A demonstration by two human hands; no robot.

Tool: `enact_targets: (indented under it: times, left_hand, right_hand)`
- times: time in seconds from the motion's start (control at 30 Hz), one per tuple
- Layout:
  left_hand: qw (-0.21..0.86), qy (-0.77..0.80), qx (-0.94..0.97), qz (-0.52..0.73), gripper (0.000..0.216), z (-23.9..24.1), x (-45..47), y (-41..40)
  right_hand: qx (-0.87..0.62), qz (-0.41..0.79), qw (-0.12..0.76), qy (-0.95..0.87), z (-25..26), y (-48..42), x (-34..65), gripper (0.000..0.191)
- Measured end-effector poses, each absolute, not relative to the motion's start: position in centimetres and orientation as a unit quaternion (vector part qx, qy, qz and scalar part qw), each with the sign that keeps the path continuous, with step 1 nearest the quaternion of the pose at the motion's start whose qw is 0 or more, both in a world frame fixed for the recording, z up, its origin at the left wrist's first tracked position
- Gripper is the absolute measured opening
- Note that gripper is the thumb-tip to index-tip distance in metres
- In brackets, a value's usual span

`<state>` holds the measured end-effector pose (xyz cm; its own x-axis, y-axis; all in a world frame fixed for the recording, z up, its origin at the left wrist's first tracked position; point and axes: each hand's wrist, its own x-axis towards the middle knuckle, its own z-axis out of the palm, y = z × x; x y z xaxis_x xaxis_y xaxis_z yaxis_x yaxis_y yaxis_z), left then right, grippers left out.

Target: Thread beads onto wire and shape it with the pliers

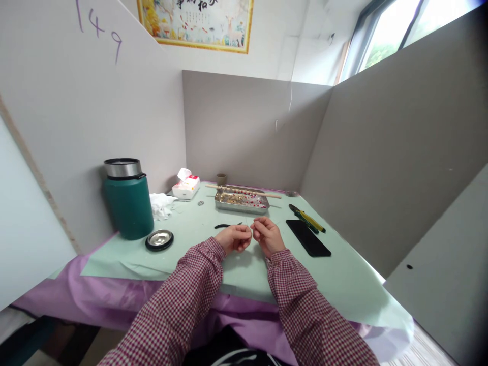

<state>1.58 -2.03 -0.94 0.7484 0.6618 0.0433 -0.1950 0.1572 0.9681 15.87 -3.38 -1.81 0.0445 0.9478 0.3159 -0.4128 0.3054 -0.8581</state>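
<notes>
My left hand (237, 238) is closed in a pinch above the table, its fingertips close to those of my right hand. My right hand (267, 235) is also pinched, slightly higher. Whatever lies between the fingertips is too small to make out; a faint thin line seems to rise near them. Just beyond my hands stands a metal tray (242, 207) with small gold and red bits in it, and a wooden stick (263, 193) rests across its far side. Partly behind my left hand lies a tool with a black curved handle (222, 226).
Left stand a green thermos (129, 208), its lid (159, 239), crumpled tissue (162, 205) and a tissue pack (186, 187). Right lie a black phone-like slab (308, 238) and yellow-green pliers (308, 218). A roll (221, 178) stands behind the tray. Grey partitions (251, 122) enclose the table.
</notes>
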Motion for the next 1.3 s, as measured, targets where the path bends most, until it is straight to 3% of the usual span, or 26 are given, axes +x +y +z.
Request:
enact_targets:
  times: [0.27,0.57,0.83,0.97,1.3]
  left_hand:
    - [0.713,0.255,0.574,0.313,0.024,-1.1,1.74,-1.63]
    - [0.614,0.289,0.655,0.331,0.024,-0.79,2.03,-1.69]
    - [0.571,0.367,0.595,0.43,0.022,-1.26,2.08,-1.07]
    - [0.529,0.396,0.623,0.419,0.021,-1.21,2.15,-1.18]
    - [0.594,0.298,0.656,0.357,0.024,-1.08,1.88,-1.34]
  right_hand:
    - [-0.29,0.516,0.666,-0.454,-1.68,-3.34,15.84,0.023]
    - [-0.33,0.491,0.665,-0.456,-2.07,-2.94,15.77,0.024]
    - [-0.361,0.482,0.607,-0.518,-2.41,-2.9,15.74,0.033]
    - [-0.408,0.442,0.612,-0.514,-2.48,-2.86,15.53,0.032]
    - [-0.409,0.43,0.606,-0.53,-1.87,-3.41,15.59,0.029]
